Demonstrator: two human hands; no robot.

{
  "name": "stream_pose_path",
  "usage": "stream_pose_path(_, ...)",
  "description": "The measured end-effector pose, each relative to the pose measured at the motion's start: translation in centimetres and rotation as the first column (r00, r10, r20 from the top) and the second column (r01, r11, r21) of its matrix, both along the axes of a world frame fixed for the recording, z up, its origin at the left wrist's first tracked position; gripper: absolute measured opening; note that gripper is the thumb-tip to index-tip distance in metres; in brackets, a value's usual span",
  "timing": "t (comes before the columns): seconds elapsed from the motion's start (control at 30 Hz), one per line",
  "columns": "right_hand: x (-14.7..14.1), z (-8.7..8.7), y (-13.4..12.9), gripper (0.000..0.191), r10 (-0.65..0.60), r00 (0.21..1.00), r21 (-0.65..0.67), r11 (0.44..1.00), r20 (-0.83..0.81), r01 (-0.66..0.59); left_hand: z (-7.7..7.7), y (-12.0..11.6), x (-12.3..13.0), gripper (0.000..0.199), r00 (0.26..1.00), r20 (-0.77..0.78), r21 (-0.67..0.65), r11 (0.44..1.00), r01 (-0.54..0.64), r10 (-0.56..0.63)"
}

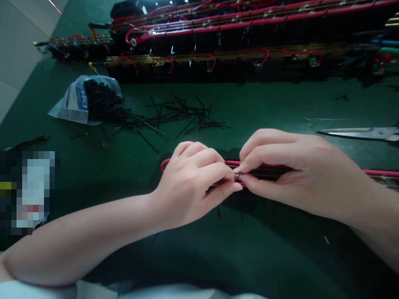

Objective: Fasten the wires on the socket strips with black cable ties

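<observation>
A long wire bundle with red cables [370, 172] lies across the green table, partly hidden under both hands. My left hand [195, 182] rests over the bundle, its thumb and index finger pinched together at the wires. Just to its right, my right hand [289, 170] has its thumb and fingertips closed on a small black cable tie [238, 176] around the bundle. The fingertips of both hands nearly touch. Exactly what my left fingertips grip is partly hidden.
Behind the hands, an open plastic bag [73, 101] spills black cable ties [187, 112] onto the table [264, 104]. Scissors [364, 133] lie at the right. Long assemblies with red wires [218, 29] span the back. A pixelated object [34, 187] is at the left.
</observation>
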State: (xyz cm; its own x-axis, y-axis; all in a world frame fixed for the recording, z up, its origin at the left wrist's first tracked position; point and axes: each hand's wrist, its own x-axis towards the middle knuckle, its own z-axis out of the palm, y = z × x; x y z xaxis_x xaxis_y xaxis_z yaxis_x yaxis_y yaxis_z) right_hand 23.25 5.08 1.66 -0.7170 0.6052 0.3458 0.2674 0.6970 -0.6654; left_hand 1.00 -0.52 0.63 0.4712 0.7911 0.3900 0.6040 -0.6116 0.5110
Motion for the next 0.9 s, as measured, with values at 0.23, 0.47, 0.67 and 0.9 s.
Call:
stream_pose_path(0.23, 0.0, 0.4, 0.0, 0.018, -0.014, 0.998, 0.044, 0.999, 0.065, 0.011, 0.3, 0.2, -0.1, 0.022, 1.000, 0.003, -0.086, 0.996, 0.003, -0.002)
stream_pose_path(0.47, -0.1, 0.6, -0.1, 0.023, 0.006, 0.998, 0.061, 0.998, 0.067, -0.010, -0.1, 0.2, 0.0, 0.026, 1.000, 0.021, -0.039, 0.999, -0.008, 0.009)
stream_pose_path(0.67, -0.4, 0.5, -0.2, 0.028, 0.058, 0.998, 0.147, 0.987, 0.023, -0.060, -0.6, 0.2, 0.0, 0.029, 0.998, 0.065, 0.056, 0.998, -0.028, 0.024)
stream_pose_path(0.9, -0.3, 0.2, 0.4, 0.014, 0.102, 0.995, -0.056, 0.993, -0.015, -0.102, -1.0, 0.3, -0.2, 0.025, 0.998, 0.062, 0.147, 0.989, -0.013, 0.004)
